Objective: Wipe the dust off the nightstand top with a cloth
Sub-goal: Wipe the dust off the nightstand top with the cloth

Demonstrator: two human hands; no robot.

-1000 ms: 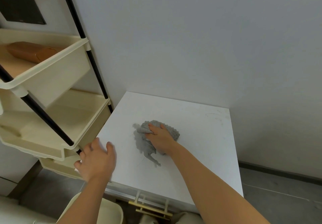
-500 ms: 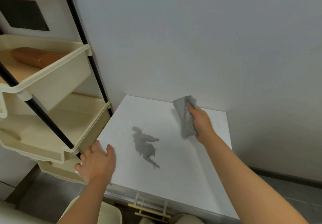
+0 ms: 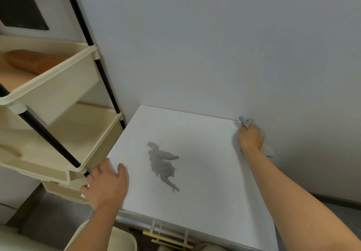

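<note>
Cloth [image 3: 246, 122] mostly inside right hand [image 3: 250, 140]

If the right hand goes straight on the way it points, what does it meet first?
Most likely the wall. The right hand grips the cloth at the far right corner of the nightstand top, and the cloth's bunched tip looks at or nearly at the wall; depth is unclear.

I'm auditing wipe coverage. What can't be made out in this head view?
Head view:
- Cloth: mostly hidden in the right hand; only tufts show above and below it.
- Nightstand top: near left corner under the left hand, near right part behind the right forearm.
- Gray mark: dirt or print, cannot tell.
- Dust: too fine to see.
</note>
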